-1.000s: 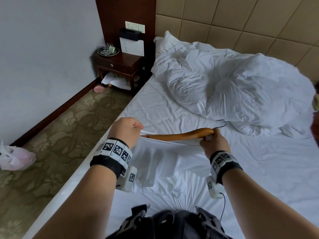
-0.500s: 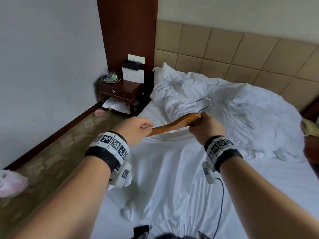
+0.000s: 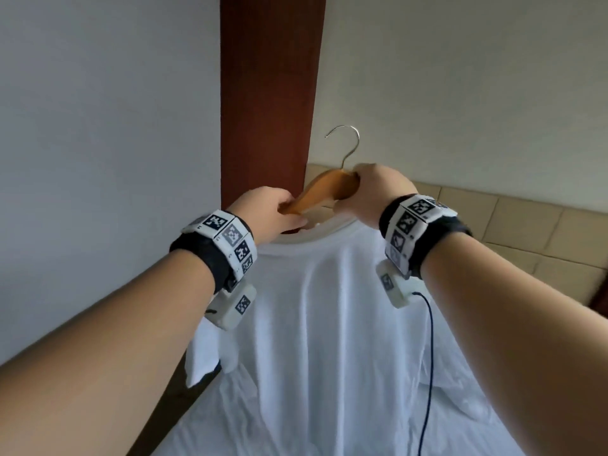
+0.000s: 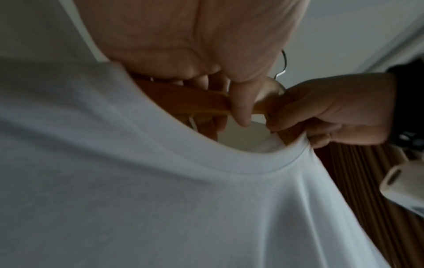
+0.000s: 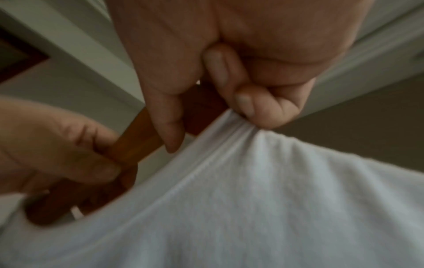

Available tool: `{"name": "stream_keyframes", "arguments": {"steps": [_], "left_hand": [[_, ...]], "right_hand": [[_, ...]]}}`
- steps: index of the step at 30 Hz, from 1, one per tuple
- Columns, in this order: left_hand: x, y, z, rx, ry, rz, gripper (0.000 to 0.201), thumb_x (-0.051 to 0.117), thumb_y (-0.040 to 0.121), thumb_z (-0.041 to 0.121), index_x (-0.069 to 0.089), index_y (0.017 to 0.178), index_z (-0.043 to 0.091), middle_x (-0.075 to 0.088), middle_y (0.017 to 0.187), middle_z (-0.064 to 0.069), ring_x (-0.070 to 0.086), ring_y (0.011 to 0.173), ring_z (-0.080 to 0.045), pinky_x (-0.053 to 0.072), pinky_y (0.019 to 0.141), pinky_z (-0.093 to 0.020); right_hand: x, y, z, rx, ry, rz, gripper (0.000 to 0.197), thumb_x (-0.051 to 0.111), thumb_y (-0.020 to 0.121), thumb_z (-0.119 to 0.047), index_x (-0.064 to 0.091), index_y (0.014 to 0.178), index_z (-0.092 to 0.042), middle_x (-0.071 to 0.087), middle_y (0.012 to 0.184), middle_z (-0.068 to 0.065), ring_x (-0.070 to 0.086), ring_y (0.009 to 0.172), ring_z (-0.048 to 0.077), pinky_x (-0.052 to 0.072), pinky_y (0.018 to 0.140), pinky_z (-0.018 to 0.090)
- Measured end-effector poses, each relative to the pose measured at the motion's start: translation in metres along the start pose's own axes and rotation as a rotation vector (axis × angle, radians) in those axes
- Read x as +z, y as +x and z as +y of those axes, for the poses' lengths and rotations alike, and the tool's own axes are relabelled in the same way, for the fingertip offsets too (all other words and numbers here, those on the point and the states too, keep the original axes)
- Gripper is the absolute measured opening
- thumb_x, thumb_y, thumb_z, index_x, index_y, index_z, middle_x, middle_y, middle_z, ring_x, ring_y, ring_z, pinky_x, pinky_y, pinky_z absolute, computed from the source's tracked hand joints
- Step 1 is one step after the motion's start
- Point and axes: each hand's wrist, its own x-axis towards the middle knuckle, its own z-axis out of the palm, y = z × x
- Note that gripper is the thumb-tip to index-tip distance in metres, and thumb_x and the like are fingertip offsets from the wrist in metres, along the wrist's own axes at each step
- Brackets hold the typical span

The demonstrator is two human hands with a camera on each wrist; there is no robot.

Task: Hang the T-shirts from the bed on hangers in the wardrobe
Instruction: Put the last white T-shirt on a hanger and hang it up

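From the head camera: both hands are up in front of the dark wooden wall panel (image 3: 268,93), and between them is a wooden hanger (image 3: 324,189) with its metal hook (image 3: 345,144) pointing up against the pale wall. The left hand (image 3: 268,212) has its fingers curled round the hanger's lower arm, just right of the panel's foot. The right hand (image 3: 375,189) grips the hanger's crown directly below the hook. A white T-shirt (image 3: 329,324) hangs beneath the hanger, its collar sitting right under both hands. The tan padded headboard (image 3: 526,232) runs off to the right of the shirt.

From the left wrist: the left hand (image 4: 206,45) wraps the wooden hanger (image 4: 195,101), thumb across the front, fingers curled behind. The T-shirt (image 4: 160,199) collar curves just below the hanger. The right hand (image 4: 332,110) pinches the collar edge against the wood.

From the right wrist, blurred: the right hand (image 5: 229,54) has fingers curled tight, bunching the T-shirt (image 5: 252,199) collar against the hanger (image 5: 142,136). The left hand (image 5: 52,145) clasps the hanger's lower arm.
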Motion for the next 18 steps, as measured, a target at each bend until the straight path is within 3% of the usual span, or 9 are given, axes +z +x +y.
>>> {"name": "stream_keyframes", "arguments": {"steps": [2, 3, 6, 9, 12, 15, 18], "left_hand": [[-0.012, 0.004, 0.000, 0.003, 0.063, 0.045, 0.026, 0.071, 0.088, 0.051, 0.066, 0.085, 0.026, 0.066, 0.074, 0.004, 0.062, 0.070, -0.019, 0.045, 0.062, -0.035], [-0.016, 0.004, -0.003, -0.001, 0.089, 0.069, 0.025, 0.071, 0.089, 0.049, 0.064, 0.083, 0.026, 0.063, 0.072, 0.006, 0.060, 0.068, -0.018, 0.042, 0.058, -0.032], [-0.023, 0.000, -0.017, -0.026, 0.138, 0.107, 0.025, 0.068, 0.091, 0.050, 0.062, 0.086, 0.026, 0.062, 0.075, 0.004, 0.061, 0.071, -0.020, 0.047, 0.064, -0.036], [-0.024, -0.003, -0.024, -0.022, 0.150, 0.120, 0.021, 0.063, 0.096, 0.049, 0.064, 0.095, 0.028, 0.065, 0.081, 0.001, 0.064, 0.075, -0.022, 0.052, 0.070, -0.040], [-0.025, -0.006, -0.024, -0.028, 0.172, 0.125, 0.021, 0.060, 0.098, 0.047, 0.063, 0.094, 0.027, 0.064, 0.081, 0.000, 0.062, 0.073, -0.022, 0.047, 0.064, -0.035], [-0.025, -0.007, -0.022, -0.033, 0.201, 0.111, 0.026, 0.058, 0.099, 0.048, 0.061, 0.092, 0.024, 0.064, 0.081, -0.003, 0.061, 0.071, -0.023, 0.046, 0.063, -0.035], [-0.026, -0.009, -0.022, -0.033, 0.239, 0.100, 0.031, 0.056, 0.101, 0.048, 0.061, 0.092, 0.019, 0.063, 0.080, -0.006, 0.057, 0.067, -0.023, 0.043, 0.061, -0.034]], "right_hand": [[-0.011, 0.001, -0.002, -0.029, 0.148, -0.041, 0.023, 0.078, 0.075, -0.041, 0.061, 0.082, -0.028, 0.066, 0.074, -0.007, 0.064, 0.060, 0.015, 0.041, 0.050, 0.023], [-0.014, 0.001, 0.003, -0.028, 0.223, -0.087, 0.022, 0.079, 0.077, -0.041, 0.065, 0.087, -0.028, 0.070, 0.076, -0.006, 0.067, 0.057, 0.014, 0.046, 0.052, 0.022], [-0.015, -0.005, 0.027, 0.023, 0.308, -0.214, 0.014, 0.074, 0.087, -0.035, 0.073, 0.099, -0.029, 0.076, 0.086, 0.003, 0.074, 0.061, 0.016, 0.063, 0.072, 0.035], [-0.003, -0.013, 0.043, 0.056, 0.310, -0.240, 0.015, 0.069, 0.091, -0.028, 0.075, 0.105, -0.031, 0.075, 0.084, -0.003, 0.075, 0.063, 0.016, 0.062, 0.078, 0.037], [0.010, -0.017, 0.045, 0.042, 0.296, -0.148, 0.011, 0.072, 0.089, -0.026, 0.076, 0.094, -0.034, 0.076, 0.081, -0.012, 0.074, 0.062, 0.011, 0.057, 0.074, 0.029], [0.014, -0.018, 0.046, 0.032, 0.235, -0.016, 0.011, 0.074, 0.086, -0.024, 0.073, 0.078, -0.032, 0.074, 0.072, -0.008, 0.072, 0.066, 0.011, 0.057, 0.067, 0.027], [0.014, -0.019, 0.047, 0.005, 0.102, 0.025, 0.018, 0.070, 0.090, -0.025, 0.065, 0.074, -0.031, 0.069, 0.072, -0.006, 0.069, 0.073, 0.017, 0.054, 0.066, 0.029]]}}
